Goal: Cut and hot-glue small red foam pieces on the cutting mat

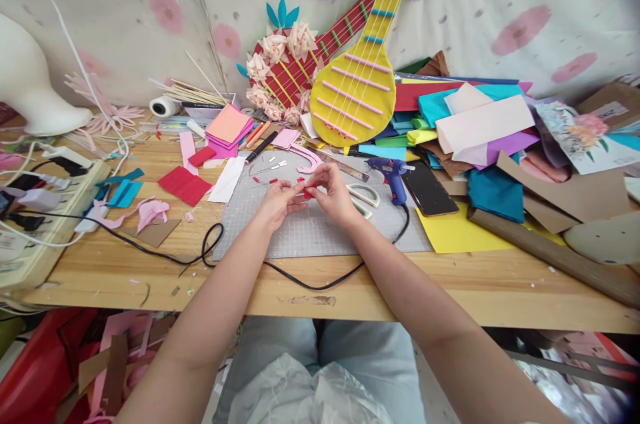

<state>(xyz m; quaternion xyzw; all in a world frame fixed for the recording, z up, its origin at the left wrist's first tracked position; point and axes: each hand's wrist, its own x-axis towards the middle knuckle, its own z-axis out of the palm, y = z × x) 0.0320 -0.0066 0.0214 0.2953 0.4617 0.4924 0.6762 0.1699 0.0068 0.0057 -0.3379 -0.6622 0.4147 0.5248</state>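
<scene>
Over the grey cutting mat [250, 237] my two hands meet fingertip to fingertip. A small red piece [308, 193], which looks like paper or felt, is pinched in my right hand [332, 196]. My left hand [281, 203] has its thumb and forefinger closed at the left side of the same piece; its other fingers curl below. Fingers cover part of the piece. Just beyond lie a pink curved strip [307, 159] and tiny red bits [273, 181]. Pale-handled scissors [367, 195] rest right of my right hand, beside a blue glue gun [394, 179].
A black cable [320, 288] loops across the table front. A phone [429, 187] lies on yellow paper [450, 234] at right, near piled coloured sheets [485, 121]. Yellow [357, 87] and red [290, 71] craft instruments lean at the back. A power strip [55, 224] stands left.
</scene>
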